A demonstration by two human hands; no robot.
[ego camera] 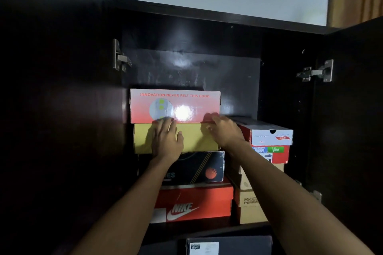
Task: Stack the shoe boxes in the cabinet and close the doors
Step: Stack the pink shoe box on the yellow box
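A pink-red shoe box (pixel 186 101) lies on top of the left stack inside the dark cabinet (pixel 186 68). Under it are a yellow box (pixel 194 136), a black box (pixel 199 165) and a red Nike box (pixel 199 203). My left hand (pixel 166 141) lies flat with fingers spread on the yellow box front, its fingertips touching the pink-red box. At that box's lower right corner my right hand (pixel 224 130) presses, fingers partly curled. The right stack has a red-and-white Skechers box (pixel 269 136) over a tan box (pixel 250 203).
Both cabinet doors stand open, the left door (pixel 56 89) and the right door (pixel 352 109), with metal hinges showing. A dark box with a white label (pixel 228 245) lies below the shelf. There is space above both stacks.
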